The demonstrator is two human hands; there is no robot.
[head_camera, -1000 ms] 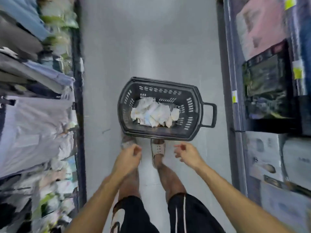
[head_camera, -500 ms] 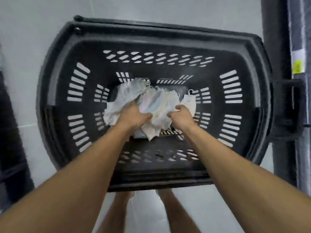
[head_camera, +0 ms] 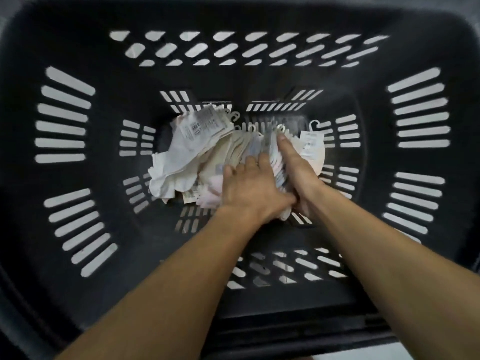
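A pile of pale folded cloth items [head_camera: 181, 162] with printed tags and small white hooks lies on the floor of a black slotted plastic basket [head_camera: 67, 229]. Both my hands reach down into the pile's right part. My left hand [head_camera: 249, 188] lies on the pile with curled fingers and grips a tight stack of the items [head_camera: 275, 159] from the left. From the right, my right hand [head_camera: 298, 167] holds the same stack, one finger stretched along its top edge. Its other fingers are hidden. A tagged item [head_camera: 311, 146] lies just right of that hand.
The basket fills almost the whole view, its slotted walls rising on all sides. A strip of pale floor [head_camera: 428, 353] shows at the bottom right, past the basket's near rim [head_camera: 285, 331].
My view has dropped much closer into the basket. Both hands have moved to the right part of the pile and come together on one stack.
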